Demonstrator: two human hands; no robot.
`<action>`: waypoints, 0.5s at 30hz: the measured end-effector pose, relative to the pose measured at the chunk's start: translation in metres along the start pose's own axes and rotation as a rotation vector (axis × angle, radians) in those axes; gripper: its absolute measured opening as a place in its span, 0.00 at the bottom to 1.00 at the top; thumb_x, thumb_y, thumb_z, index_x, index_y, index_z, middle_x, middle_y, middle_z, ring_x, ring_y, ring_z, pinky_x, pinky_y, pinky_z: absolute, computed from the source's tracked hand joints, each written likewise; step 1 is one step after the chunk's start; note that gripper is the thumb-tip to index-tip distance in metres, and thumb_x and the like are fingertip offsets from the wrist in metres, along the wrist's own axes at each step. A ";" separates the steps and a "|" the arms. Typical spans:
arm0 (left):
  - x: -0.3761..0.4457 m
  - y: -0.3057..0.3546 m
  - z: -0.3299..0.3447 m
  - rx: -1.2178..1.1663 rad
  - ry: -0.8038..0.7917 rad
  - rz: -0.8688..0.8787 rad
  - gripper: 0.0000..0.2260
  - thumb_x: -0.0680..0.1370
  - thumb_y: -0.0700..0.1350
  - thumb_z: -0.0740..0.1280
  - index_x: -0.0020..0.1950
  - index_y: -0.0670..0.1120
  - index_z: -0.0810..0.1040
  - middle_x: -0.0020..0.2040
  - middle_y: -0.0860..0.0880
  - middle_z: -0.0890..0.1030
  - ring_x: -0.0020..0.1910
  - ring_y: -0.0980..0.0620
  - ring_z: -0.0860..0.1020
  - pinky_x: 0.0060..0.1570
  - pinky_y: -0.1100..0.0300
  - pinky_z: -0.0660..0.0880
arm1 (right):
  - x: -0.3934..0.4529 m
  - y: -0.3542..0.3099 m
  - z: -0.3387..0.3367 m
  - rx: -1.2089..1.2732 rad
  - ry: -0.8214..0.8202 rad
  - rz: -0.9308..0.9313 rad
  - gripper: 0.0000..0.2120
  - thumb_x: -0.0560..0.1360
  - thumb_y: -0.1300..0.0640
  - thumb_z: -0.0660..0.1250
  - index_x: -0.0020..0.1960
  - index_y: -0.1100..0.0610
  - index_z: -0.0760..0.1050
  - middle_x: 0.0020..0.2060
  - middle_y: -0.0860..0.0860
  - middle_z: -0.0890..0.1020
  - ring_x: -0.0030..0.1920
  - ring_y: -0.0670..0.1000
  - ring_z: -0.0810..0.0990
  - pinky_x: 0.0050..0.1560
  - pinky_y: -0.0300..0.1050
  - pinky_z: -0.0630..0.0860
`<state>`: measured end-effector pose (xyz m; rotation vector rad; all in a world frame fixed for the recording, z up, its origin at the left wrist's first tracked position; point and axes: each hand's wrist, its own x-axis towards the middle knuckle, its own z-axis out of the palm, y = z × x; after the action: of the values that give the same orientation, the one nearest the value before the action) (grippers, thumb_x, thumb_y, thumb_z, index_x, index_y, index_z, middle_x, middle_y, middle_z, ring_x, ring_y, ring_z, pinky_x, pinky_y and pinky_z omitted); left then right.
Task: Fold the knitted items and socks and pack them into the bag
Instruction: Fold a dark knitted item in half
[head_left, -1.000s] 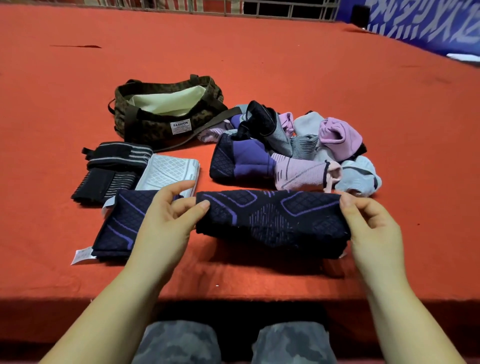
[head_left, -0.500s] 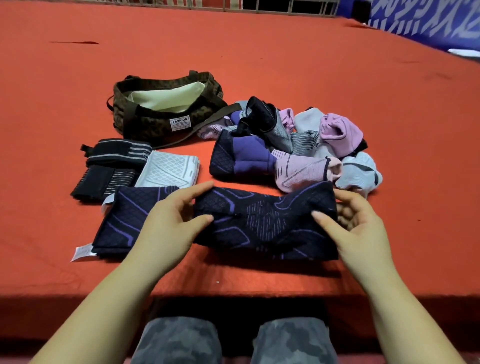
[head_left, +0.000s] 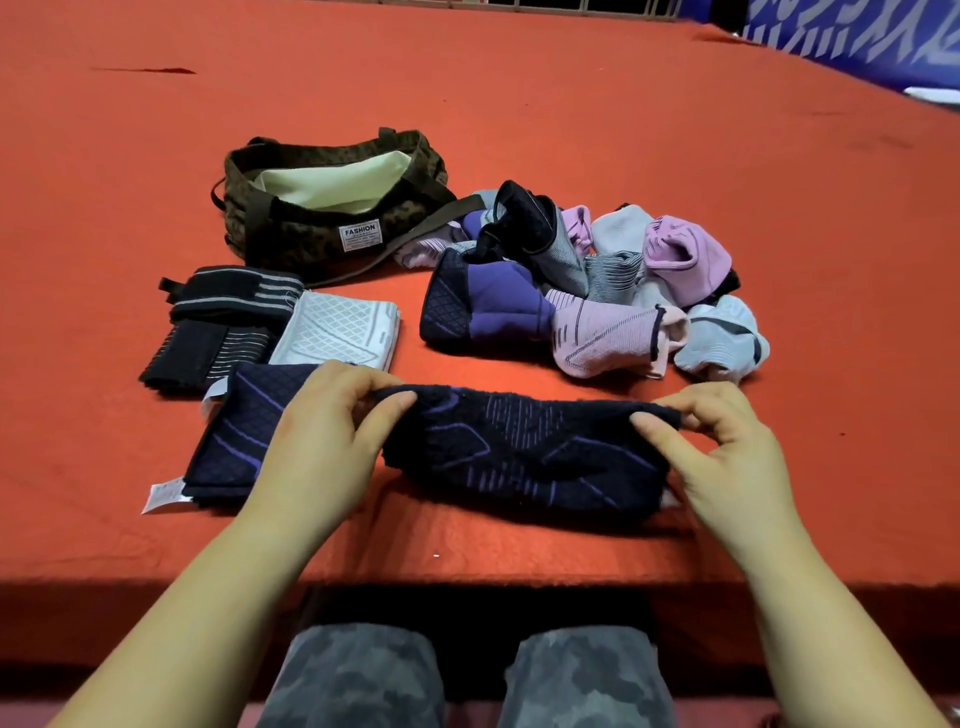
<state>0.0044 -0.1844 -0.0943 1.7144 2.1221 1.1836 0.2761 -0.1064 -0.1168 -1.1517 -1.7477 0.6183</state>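
Observation:
A dark navy knitted piece with purple lines (head_left: 519, 452) lies across the near part of the red table. My left hand (head_left: 327, 436) pinches its left end and my right hand (head_left: 727, 447) pinches its right end, both at the top edge. A matching folded navy piece (head_left: 239, 431) with white tags lies under my left hand. Beyond it sit a folded white knit (head_left: 337, 332) and black striped folded pieces (head_left: 218, 322). A loose heap of purple, pink, grey and black socks (head_left: 587, 291) lies behind. The camouflage bag (head_left: 322, 208) stands open at the back left.
The red cloth-covered table (head_left: 571, 104) stretches far back. Its front edge (head_left: 467, 577) runs just below my hands, with my knees in camouflage trousers under it. A blue banner (head_left: 857, 36) hangs at the far right.
My hands have folded the navy piece's far edge toward me, so it looks narrower. The right hand shifted from its far right corner to pinching the top edge.

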 end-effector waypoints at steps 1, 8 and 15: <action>0.000 0.000 -0.001 -0.020 0.001 -0.001 0.06 0.76 0.44 0.68 0.41 0.55 0.75 0.41 0.54 0.75 0.43 0.68 0.72 0.44 0.80 0.63 | 0.001 -0.001 -0.002 0.022 -0.015 0.013 0.04 0.68 0.50 0.71 0.39 0.46 0.75 0.42 0.45 0.78 0.43 0.38 0.75 0.48 0.26 0.69; 0.003 0.007 0.001 -0.220 -0.117 -0.181 0.09 0.79 0.50 0.61 0.40 0.51 0.74 0.29 0.58 0.77 0.29 0.64 0.74 0.35 0.61 0.68 | 0.006 -0.015 -0.004 0.362 -0.069 0.234 0.08 0.76 0.54 0.63 0.41 0.58 0.75 0.29 0.46 0.82 0.31 0.41 0.77 0.33 0.35 0.73; 0.007 0.013 0.031 -0.059 -0.094 -0.195 0.09 0.79 0.46 0.64 0.58 0.48 0.75 0.51 0.52 0.78 0.52 0.53 0.75 0.51 0.68 0.65 | 0.012 0.004 0.012 -0.030 -0.018 0.388 0.10 0.74 0.55 0.69 0.55 0.51 0.77 0.49 0.53 0.84 0.47 0.51 0.82 0.51 0.45 0.74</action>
<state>0.0294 -0.1634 -0.1042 1.4693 2.1194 1.0783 0.2652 -0.0929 -0.1205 -1.5261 -1.5619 0.8364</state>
